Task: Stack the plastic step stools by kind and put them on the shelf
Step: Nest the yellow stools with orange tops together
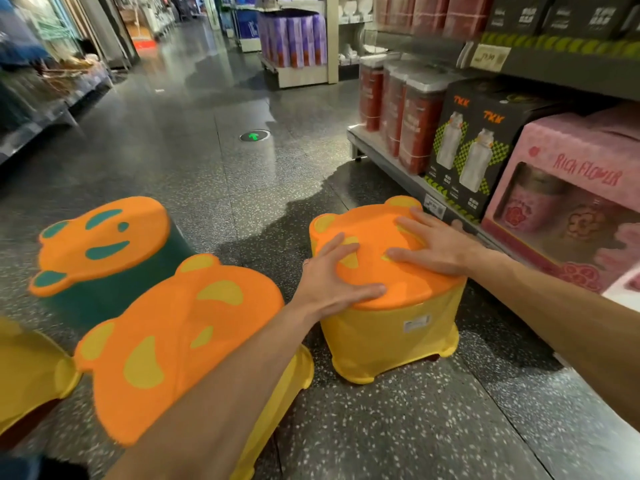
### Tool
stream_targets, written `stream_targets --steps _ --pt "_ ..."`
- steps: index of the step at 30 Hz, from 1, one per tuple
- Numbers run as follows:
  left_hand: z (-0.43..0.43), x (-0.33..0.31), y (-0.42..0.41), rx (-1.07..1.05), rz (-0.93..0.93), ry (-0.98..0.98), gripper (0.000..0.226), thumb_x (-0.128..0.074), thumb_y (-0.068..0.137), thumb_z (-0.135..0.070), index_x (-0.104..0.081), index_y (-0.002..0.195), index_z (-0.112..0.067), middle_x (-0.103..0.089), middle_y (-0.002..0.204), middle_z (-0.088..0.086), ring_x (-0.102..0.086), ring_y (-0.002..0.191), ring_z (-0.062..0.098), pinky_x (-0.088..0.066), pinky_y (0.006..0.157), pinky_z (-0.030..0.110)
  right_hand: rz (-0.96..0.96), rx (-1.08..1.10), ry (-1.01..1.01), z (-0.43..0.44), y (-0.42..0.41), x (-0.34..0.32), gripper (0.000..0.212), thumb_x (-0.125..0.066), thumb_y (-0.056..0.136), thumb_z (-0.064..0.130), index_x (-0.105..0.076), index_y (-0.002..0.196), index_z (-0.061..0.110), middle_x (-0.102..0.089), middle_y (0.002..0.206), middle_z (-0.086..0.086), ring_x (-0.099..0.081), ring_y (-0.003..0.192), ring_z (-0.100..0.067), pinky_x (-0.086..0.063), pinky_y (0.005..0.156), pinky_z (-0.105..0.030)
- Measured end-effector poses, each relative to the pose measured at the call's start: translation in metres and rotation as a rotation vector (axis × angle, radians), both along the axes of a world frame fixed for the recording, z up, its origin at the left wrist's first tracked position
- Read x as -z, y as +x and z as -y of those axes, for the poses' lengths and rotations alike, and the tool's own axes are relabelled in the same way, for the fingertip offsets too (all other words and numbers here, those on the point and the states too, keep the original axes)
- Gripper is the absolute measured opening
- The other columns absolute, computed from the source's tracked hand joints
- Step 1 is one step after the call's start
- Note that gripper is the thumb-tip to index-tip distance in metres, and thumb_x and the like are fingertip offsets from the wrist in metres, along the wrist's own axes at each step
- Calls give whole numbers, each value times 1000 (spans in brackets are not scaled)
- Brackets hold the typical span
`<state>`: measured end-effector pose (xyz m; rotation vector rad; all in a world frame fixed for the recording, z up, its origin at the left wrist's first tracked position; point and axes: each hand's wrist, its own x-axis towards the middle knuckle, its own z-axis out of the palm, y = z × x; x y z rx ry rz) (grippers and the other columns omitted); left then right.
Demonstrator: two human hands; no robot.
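Shelf (pixel 391 168) runs along the right of both hands, low deck packed with boxed goods: pink box (pixel 568 199) just beyond the right forearm, black boxes (pixel 474 147) past that, red canisters (pixel 408 123) further on. No bare slot visible on the deck from here.

Floor (pixel 194 161): dark speckled tile, all stools stand on it.

Big yellow stool (pixel 180 341), orange top with yellow patches, sits under the left forearm, close to the viewer. Green stool (pixel 104 244), orange top with green patches, well left of the left hand. A further yellow piece (pixel 27 368) at far left edge, cut off, can't tell if it's a whole stool.

Target stool (pixel 391 306): yellow body, orange top, directly under both hands, just beside the shelf edge.

Left hand (pixel 332 271): open, palm flat on the near-left part of the top, fingers spread over the rim. Right hand (pixel 436 240): open, flat on the far-right part. Neither is gripping; they press or steady.

Step, as I read it: sorting/stacking yellow with yellow, this one either just seated or about to be lifted. Whether a second stool is already nested under it, can't tell.

Next move needs fingers curled under the top rim on both sides, lift straight, align the ear shapes with the matching yellow stool before nesting. Green stays separate.
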<state>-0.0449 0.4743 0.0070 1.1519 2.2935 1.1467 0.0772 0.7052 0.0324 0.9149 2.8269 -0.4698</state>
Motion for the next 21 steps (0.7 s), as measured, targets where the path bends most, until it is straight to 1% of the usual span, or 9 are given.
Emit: stream_targets --steps 1,3,7,10,13,15,17,21 --pt "2 -4 0 17 -10 11 113 -76 44 -86 -59 145 -37 -33 169 -12 -33 155 12 -25 127 53 -16 0 33 3 1 -7 111 -31 59 108 -14 156 59 2 171 21 -9 156 -40 -14 121 -64" --pt "5 -14 2 32 -27 52 111 -76 46 -85 -59 145 -37 -32 169 -12 -32 155 11 -25 127 50 -31 -9 111 9 5 -31 105 -34 65 104 -19 157 54 -3 171 16 -17 154 -39 -18 121 -61" --pt "7 -56 5 23 -59 186 107 -78 45 -82 -63 141 -38 -35 168 -11 -32 153 7 -23 129 47 -129 17 291 26 11 -101 99 -36 64 104 -26 152 59 -14 170 18 -29 145 -48 -32 113 -59" --pt "18 -103 -2 15 -143 251 106 -79 44 -80 -63 141 -39 -35 168 -12 -31 151 2 -24 128 41 -251 26 414 45 7 -150 96 -38 66 102 -31 151 57 -19 169 19 -33 140 -50 -34 111 -59" --pt "46 -149 -15 -15 -263 282 101 -78 45 -79 -62 139 -44 -34 167 -16 -34 150 3 -27 127 41 -390 44 426 73 -4 -184 94 -41 68 100 -31 151 58 -19 168 20 -33 139 -51 -36 109 -59" --pt "71 -176 -24 -28 -313 282 98 -79 47 -77 -63 138 -43 -34 167 -19 -36 149 2 -31 125 41 -467 22 424 95 -14 -197 94 -42 70 99 -32 152 55 -19 169 17 -31 141 -52 -34 111 -61" --pt "100 -196 -31 -44 -360 288 96 -80 49 -75 -65 138 -42 -35 166 -21 -36 147 -1 -34 123 39 -541 -3 409 120 -24 -207 92 -43 73 96 -32 153 53 -20 169 14 -31 142 -52 -33 111 -62" --pt "157 -223 -38 -117 -387 350 89 -84 49 -72 -69 132 -42 -41 162 -24 -38 144 -10 -36 121 32 -629 -69 422 172 -43 -231 90 -45 75 93 -31 154 52 -19 170 13 -29 144 -51 -33 111 -62"
